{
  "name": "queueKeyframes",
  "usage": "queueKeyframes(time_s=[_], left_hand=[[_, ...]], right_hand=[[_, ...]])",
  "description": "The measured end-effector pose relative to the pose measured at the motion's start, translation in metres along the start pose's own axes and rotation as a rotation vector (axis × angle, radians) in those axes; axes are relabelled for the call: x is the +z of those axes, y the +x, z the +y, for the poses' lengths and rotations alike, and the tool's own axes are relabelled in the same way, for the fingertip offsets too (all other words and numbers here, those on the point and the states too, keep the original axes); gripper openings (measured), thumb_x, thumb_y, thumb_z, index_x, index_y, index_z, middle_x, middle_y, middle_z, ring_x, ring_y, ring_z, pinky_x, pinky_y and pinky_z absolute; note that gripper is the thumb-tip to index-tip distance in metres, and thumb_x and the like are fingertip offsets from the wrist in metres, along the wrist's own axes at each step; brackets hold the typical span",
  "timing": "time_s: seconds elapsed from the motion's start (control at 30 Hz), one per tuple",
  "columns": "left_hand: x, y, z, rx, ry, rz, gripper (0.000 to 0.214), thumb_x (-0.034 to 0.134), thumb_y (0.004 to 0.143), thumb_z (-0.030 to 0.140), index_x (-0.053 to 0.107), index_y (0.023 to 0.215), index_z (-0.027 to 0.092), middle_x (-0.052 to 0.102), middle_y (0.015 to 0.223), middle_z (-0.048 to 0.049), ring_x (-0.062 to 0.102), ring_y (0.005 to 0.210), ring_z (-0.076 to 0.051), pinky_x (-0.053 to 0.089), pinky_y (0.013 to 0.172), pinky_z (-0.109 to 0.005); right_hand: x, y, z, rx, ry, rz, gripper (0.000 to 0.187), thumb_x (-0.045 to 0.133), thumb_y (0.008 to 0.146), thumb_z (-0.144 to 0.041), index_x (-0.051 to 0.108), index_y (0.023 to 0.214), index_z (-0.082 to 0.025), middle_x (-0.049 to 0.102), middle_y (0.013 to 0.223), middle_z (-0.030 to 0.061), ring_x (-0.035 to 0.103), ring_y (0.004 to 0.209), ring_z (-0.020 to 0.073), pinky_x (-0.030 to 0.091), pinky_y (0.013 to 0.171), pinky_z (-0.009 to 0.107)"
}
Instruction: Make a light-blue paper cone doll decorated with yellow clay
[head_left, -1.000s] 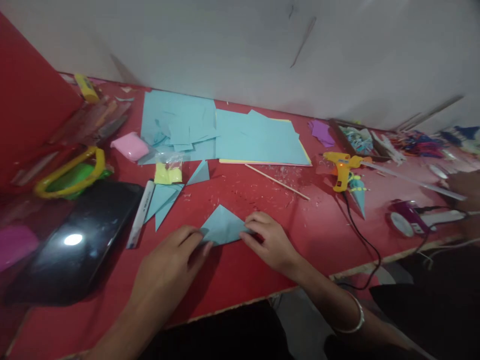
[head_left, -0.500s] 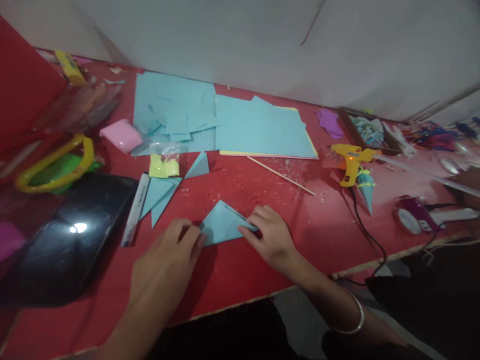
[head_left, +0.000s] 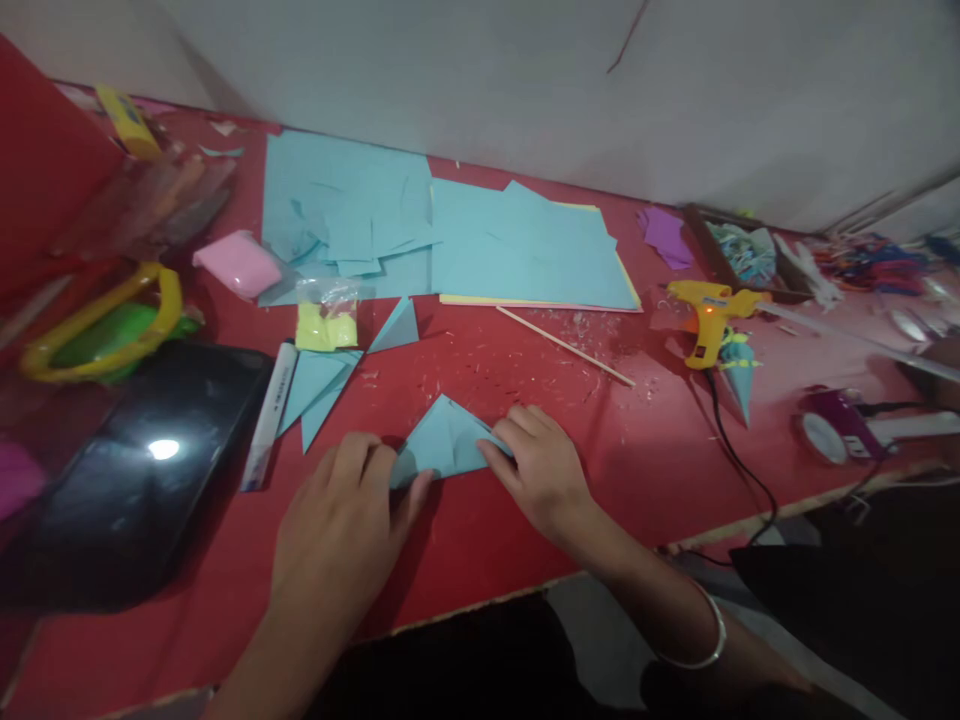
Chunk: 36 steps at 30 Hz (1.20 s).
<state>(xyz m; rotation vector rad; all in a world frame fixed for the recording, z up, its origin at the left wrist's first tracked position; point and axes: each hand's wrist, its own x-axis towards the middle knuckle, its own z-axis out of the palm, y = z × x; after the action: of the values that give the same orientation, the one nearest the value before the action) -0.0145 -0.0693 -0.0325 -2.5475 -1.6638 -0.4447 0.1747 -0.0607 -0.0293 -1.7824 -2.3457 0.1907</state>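
Observation:
A light blue piece of folded paper, roughly triangular with its peak pointing away from me, lies on the red table between my hands. My left hand grips its left corner, the thumb on the near edge and the fingertips partly hidden behind the paper. At the right corner, my right hand pinches the paper between thumb and fingers. Folded blue paper triangles lie to the left, beside a white marker and a small bag of yellow clay.
Blue paper sheets lie along the wall, with a thin wooden stick in front. At right are a yellow glue gun with a black cord, a blue paper cone and a purple device. A shiny black object occupies the left.
My left thumb has moved right along the paper's near edge, and the paper's left part now looks more bent. My right hand keeps its pinch. The view has shifted slightly.

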Motion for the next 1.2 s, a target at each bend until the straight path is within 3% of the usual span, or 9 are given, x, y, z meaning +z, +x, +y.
queueKeyframes(time_s=[0.23, 0.4, 0.73, 1.2], left_hand=[[-0.006, 0.004, 0.001, 0.037, 0.137, -0.036, 0.036, 0.032, 0.092, 0.031, 0.058, 0.072, 0.015, 0.053, 0.066, -0.0058, 0.053, 0.063, -0.023, 0.035, 0.054, -0.032], [-0.007, 0.008, -0.002, 0.035, 0.108, -0.084, 0.039, 0.025, 0.091, 0.022, 0.058, 0.07, 0.017, 0.055, 0.061, -0.005, 0.054, 0.061, -0.023, 0.035, 0.056, -0.033], [-0.008, 0.011, -0.001, 0.007, 0.117, -0.163, 0.037, 0.023, 0.091, 0.022, 0.055, 0.071, 0.02, 0.064, 0.065, -0.0057, 0.058, 0.065, -0.024, 0.037, 0.063, -0.036], [-0.005, 0.011, -0.002, -0.027, 0.139, -0.219, 0.034, 0.026, 0.092, 0.024, 0.052, 0.07, 0.02, 0.063, 0.063, -0.0056, 0.06, 0.064, -0.025, 0.037, 0.062, -0.037]], right_hand=[[-0.004, 0.006, -0.003, 0.039, -0.033, -0.059, 0.025, 0.047, 0.088, -0.03, 0.058, 0.069, -0.017, 0.058, 0.07, 0.0036, 0.05, 0.068, 0.0165, 0.032, 0.061, 0.027], [-0.003, 0.006, -0.003, 0.044, -0.047, -0.05, 0.025, 0.047, 0.088, -0.029, 0.058, 0.068, -0.018, 0.058, 0.069, 0.0035, 0.05, 0.068, 0.0165, 0.031, 0.06, 0.028], [-0.002, 0.007, -0.002, 0.034, -0.042, -0.033, 0.026, 0.045, 0.088, -0.028, 0.057, 0.067, -0.018, 0.059, 0.068, 0.0039, 0.05, 0.067, 0.0168, 0.031, 0.059, 0.028], [-0.003, 0.009, -0.002, 0.039, -0.057, -0.06, 0.023, 0.047, 0.087, -0.027, 0.058, 0.07, -0.017, 0.06, 0.069, 0.0043, 0.05, 0.067, 0.0168, 0.031, 0.058, 0.028]])
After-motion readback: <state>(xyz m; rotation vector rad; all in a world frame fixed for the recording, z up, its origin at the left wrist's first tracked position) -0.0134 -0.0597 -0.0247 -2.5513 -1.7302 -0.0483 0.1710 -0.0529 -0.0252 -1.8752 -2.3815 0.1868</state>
